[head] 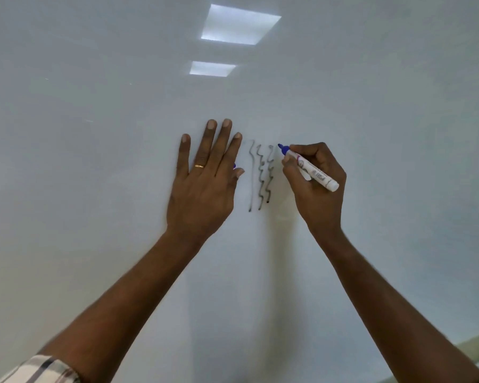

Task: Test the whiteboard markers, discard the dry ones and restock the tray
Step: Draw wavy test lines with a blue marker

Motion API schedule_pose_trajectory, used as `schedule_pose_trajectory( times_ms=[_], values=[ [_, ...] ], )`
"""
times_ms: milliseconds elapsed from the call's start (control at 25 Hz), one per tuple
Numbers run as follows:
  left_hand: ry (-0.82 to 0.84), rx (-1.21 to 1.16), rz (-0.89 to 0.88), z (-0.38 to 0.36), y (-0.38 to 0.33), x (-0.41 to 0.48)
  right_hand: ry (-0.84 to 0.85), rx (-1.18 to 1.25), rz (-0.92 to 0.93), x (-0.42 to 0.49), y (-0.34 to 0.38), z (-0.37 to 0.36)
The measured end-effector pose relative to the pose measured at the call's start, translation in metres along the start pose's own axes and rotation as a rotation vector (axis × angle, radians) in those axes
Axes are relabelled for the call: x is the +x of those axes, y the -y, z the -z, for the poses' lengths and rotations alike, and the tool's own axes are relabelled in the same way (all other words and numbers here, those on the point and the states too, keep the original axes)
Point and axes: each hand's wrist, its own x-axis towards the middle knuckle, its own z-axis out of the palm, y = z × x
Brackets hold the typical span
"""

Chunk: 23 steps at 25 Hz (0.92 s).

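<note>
Left hand [202, 186] lay flat on the whiteboard [94, 189], fingers [209, 142] straight and slightly spread, with a gold ring [199, 166] on one. A small blue bit [234, 165] showed by the thumb; could not tell what it was. Right hand [315, 183] gripped a blue whiteboard marker [310, 168], fingers curled round the white barrel, cap off. The tip was at the board, just right of three dark wavy lines [260, 178]. Ceiling lights [239, 24] reflected above. Plaid sleeve [39, 369] at lower left.
</note>
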Motion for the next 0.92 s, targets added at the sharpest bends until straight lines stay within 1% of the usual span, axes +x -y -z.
schedule_pose_trajectory(
  times_ms=[160, 320, 480, 600, 720, 800, 920],
  values=[
    [-0.005, 0.002, 0.003, 0.001, -0.002, -0.001, -0.042, 0.047, -0.039, -0.002, -0.006, 0.003],
    [-0.027, 0.013, 0.003, -0.002, -0.003, -0.002, -0.031, 0.035, -0.093, -0.018, -0.017, 0.007],
    [-0.058, 0.023, -0.007, -0.004, -0.002, -0.001, -0.020, 0.000, -0.069, -0.035, -0.023, 0.009],
    [-0.074, 0.023, -0.009, -0.006, -0.002, -0.001, -0.030, -0.004, -0.093, -0.057, -0.031, 0.013],
    [-0.075, 0.020, -0.010, -0.005, -0.003, -0.002, 0.007, -0.046, -0.107, -0.072, -0.038, 0.019],
    [-0.070, 0.017, -0.003, -0.004, -0.003, -0.001, 0.011, -0.051, -0.106, -0.066, -0.035, 0.023],
    [-0.061, 0.008, 0.009, -0.003, -0.003, -0.002, -0.028, 0.003, -0.077, -0.034, -0.016, 0.019]
  ],
)
